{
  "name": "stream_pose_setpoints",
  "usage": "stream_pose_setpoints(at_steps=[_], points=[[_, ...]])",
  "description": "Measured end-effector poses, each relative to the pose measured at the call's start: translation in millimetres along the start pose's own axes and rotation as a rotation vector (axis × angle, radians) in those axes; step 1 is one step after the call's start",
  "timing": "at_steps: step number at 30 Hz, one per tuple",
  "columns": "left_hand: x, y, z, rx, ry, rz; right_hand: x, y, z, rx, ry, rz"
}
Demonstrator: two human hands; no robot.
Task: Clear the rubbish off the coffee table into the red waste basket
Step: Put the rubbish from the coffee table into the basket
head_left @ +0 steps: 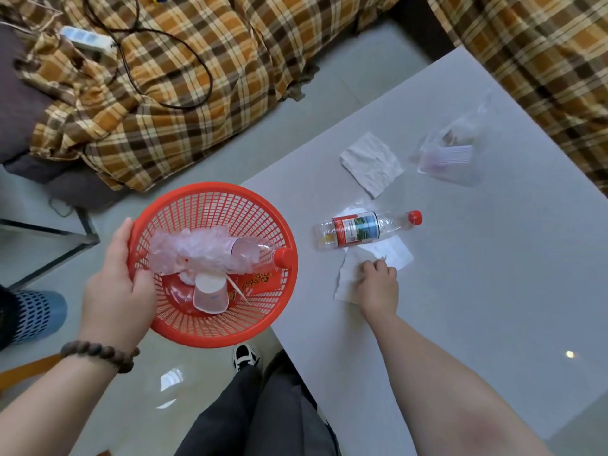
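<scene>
My left hand (118, 284) grips the rim of the red waste basket (263, 324), held off the table's left edge. Inside lie a crushed clear bottle (204, 251) with a red cap, a plastic cup (210, 296) and a red wrapper. My right hand (378, 284) pinches a white tissue (345, 284) lying on the grey coffee table (493, 291). Just beyond it lies an empty bottle (365, 229) with a red cap, on its side over more white paper (394, 255). Farther back are a crumpled tissue (371, 162) and a clear plastic bag (450, 153).
A plaid-covered sofa (148, 110) with a power strip (85, 37) and black cable stands behind the basket; another plaid cover (543, 77) borders the table's far right. My legs and shoe (245, 357) are below. A glass stand (49, 238) is at the left.
</scene>
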State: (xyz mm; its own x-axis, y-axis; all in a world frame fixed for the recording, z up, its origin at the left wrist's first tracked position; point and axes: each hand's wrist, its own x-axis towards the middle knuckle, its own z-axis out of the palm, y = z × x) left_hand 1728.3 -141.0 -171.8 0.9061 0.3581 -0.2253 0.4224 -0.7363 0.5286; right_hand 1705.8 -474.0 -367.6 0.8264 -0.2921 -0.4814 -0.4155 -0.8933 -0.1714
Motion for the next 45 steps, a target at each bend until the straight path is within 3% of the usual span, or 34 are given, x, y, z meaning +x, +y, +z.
stream_pose_setpoints(at_steps=[6,13,16,20,26,32,36,41,45], points=[[-6,-6,-7,0.031,0.019,-0.043,-13,-12,-22,0.301,-0.020,0.004],[-12,-9,-15,-0.012,0.015,-0.103,-83,-61,-102,0.783,0.236,-0.109],[-15,-3,-17,-0.033,0.011,-0.103,-115,-96,-137,0.892,0.305,-0.294],[-21,10,-19,-0.058,-0.015,-0.059,-142,-145,-152,0.666,0.228,-0.609],[-27,26,-26,-0.108,-0.027,0.021,-147,-183,-142,0.310,0.087,-0.809],[-22,31,-29,-0.114,-0.018,0.040,-145,-183,-138,0.306,-0.032,-0.771],[-16,29,-25,-0.098,-0.019,0.011,-142,-172,-145,0.513,0.054,-0.736],[-10,24,-28,-0.065,-0.014,-0.029,-98,-134,-153,0.652,0.270,-0.453],[-7,17,-28,-0.040,-0.013,-0.052,-45,-91,-129,0.523,0.160,-0.244]])
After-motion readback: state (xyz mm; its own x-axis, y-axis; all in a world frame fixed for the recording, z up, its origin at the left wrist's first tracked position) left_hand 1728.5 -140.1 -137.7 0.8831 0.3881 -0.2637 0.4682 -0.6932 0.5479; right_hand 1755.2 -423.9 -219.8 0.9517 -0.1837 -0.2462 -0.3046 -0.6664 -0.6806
